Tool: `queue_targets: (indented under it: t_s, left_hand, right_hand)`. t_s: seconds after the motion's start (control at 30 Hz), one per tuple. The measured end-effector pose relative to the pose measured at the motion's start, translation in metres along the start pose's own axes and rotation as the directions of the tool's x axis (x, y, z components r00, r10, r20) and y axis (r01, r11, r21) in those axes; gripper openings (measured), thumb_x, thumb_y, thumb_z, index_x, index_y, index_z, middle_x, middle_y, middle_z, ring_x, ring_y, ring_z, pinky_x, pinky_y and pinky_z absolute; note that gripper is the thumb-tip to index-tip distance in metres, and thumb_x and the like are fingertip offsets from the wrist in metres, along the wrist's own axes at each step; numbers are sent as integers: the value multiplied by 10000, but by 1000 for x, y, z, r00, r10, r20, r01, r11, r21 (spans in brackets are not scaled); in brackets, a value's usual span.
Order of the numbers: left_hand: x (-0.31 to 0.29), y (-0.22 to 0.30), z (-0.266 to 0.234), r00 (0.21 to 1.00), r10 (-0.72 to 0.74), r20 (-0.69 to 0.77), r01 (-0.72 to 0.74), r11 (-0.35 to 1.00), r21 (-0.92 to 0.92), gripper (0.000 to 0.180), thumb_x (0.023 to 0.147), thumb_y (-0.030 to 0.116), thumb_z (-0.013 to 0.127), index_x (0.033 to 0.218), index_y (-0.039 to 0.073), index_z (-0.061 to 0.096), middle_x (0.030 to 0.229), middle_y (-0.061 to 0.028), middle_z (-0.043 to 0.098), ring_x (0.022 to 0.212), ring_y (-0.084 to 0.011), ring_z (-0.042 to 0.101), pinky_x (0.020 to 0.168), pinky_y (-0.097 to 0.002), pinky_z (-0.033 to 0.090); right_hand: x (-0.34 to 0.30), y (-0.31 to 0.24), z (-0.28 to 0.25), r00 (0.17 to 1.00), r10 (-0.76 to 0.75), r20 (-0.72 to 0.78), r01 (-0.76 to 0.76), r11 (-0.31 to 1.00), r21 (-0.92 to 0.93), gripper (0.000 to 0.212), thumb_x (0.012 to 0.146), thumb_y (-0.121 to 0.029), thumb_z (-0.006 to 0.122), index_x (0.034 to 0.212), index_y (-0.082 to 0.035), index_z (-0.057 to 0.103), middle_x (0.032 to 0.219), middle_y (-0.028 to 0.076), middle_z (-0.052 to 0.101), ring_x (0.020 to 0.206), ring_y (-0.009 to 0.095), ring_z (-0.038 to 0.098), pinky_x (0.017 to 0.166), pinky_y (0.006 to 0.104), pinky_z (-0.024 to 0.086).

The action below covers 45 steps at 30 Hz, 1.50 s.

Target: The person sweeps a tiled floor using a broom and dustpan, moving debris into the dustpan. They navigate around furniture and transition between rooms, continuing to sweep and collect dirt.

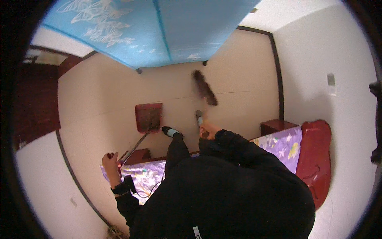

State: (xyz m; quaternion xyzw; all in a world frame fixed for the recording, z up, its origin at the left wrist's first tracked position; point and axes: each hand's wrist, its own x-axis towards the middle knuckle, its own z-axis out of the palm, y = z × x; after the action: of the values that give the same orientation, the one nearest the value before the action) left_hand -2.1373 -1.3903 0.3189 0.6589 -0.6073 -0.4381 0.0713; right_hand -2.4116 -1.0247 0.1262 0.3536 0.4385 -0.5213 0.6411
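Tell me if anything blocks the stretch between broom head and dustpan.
Nothing visible stands directly between the broom head and the dustpan. The left foot is close beside the dustpan, nearer the body, off that line.

A home, in what is evidently a bedroom: a bed with purple flowered bedding [278, 143] lies behind the right hand's fingers [203, 129], its dark-red headboard [316, 159] farther right. Ahead of them, above the pale tiled floor [246, 75], stands a blue butterfly-printed cover [183, 36], perhaps a cloth wardrobe, though its top is cut off.
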Motion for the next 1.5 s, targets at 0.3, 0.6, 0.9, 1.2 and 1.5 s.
queue_targets:
  t_s: [0.3, 0.6, 0.9, 1.2, 1.5]
  left_hand:
    - [24, 9, -20, 996, -67, 57, 69, 997, -23, 161, 750, 49, 629, 692, 2, 487, 626, -54, 466, 419, -132, 419, 356, -276, 415]
    - [9, 7, -25, 983, 185, -8, -173, 932, 318, 235, 712, 136, 681, 706, -45, 532, 640, -72, 534, 538, -150, 505, 471, -289, 406]
    - [9, 8, -39, 999, 16, 49, -31, 952, 304, 249, 719, 140, 697, 720, -35, 520, 610, -115, 520, 560, -181, 525, 538, -324, 424]
    - [3, 10, -40, 997, -45, 66, 25, 961, 276, 211, 736, 81, 689, 740, -24, 506, 576, -72, 484, 531, -137, 435, 510, -290, 375]
    - [16, 24, -37, 991, -79, 108, 62, 986, 156, 185, 783, 2, 613, 692, -7, 452, 598, -12, 444, 498, -72, 432, 424, -221, 347]
  right_hand:
    - [-101, -16, -19, 996, -92, 12, 93, 990, -105, 202, 850, -157, 514, 673, -103, 433, 536, -17, 384, 435, 91, 387, 402, 246, 346]
    - [68, -104, 73, 655, -587, 476, 666, 151, -731, 102, 752, -144, 582, 732, -45, 573, 638, 80, 580, 514, 280, 531, 477, 391, 435]
    - [137, -58, 186, 894, -440, 88, 431, 789, -437, 137, 774, -53, 484, 648, -64, 431, 574, 59, 431, 472, 195, 436, 464, 340, 398]
    - [193, 30, 48, 588, -708, 391, 418, -148, -896, 226, 775, -84, 604, 795, 34, 412, 662, 149, 517, 533, 231, 551, 440, 360, 435]
    - [195, -89, 70, 865, -481, -143, -4, 280, -960, 195, 777, -140, 560, 769, 50, 516, 605, 161, 558, 519, 297, 567, 457, 417, 425]
